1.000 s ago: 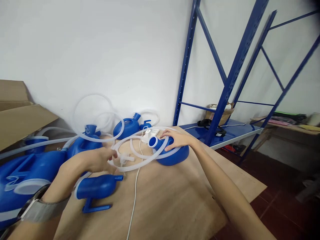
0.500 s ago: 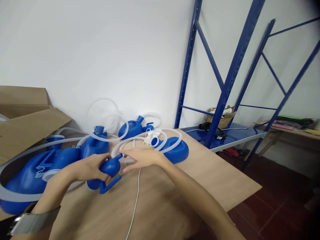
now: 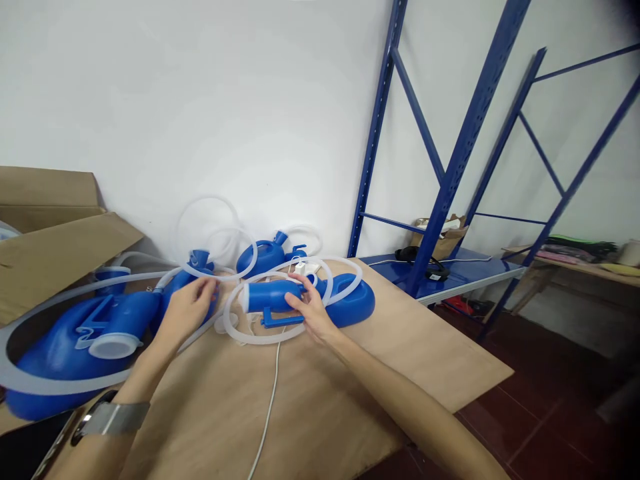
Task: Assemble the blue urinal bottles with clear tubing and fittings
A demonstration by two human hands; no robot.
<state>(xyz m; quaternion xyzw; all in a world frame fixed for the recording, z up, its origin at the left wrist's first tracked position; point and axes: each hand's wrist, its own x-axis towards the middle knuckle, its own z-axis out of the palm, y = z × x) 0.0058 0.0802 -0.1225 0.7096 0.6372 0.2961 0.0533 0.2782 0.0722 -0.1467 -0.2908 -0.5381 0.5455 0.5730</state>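
Note:
My right hand [image 3: 313, 310] grips a blue plastic urinal head [image 3: 270, 295], a tube-shaped piece with a handle and a white end facing left. It is held over a coil of clear hose [image 3: 265, 339]. My left hand [image 3: 193, 307] has loosely bent fingers and nothing visible in them. It is in front of a blue bottle [image 3: 173, 293], partly covering it; whether they touch is unclear. A larger blue bottle [image 3: 55, 347] with a white-capped head [image 3: 117, 333] lies at the left. Beyond my right hand lies another blue bottle [image 3: 355, 303].
An open cardboard box [image 3: 60, 250] stands at the left. A further blue bottle [image 3: 263, 257] is against the wall, near a white plug adapter [image 3: 300, 269]. A white cable [image 3: 273, 393] crosses the wooden table [image 3: 340, 407]. A blue rack [image 3: 440, 193] rises at the right.
The urinal head has passed from my left hand to my right and turned, its white end now facing left. My left hand has let go and moved left, towards the blue bottle.

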